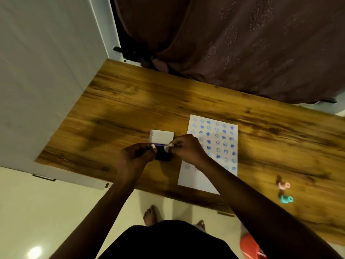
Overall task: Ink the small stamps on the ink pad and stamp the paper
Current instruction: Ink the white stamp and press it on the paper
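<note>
A dark ink pad (164,155) with its white lid (162,137) raised behind it sits on the wooden table (130,101). My left hand (137,156) grips the pad's left side. My right hand (186,148) pinches a small pale stamp (169,146) over the pad's right edge. To the right lies a white paper (197,178) covered with several rows of blue stamped marks; my right forearm crosses its lower part.
Two more small stamps, one pink (283,185) and one teal (286,199), stand on the table at the right. A brown curtain (242,43) hangs behind the table and a white wall (37,71) is at the left. An orange object (249,246) lies on the floor.
</note>
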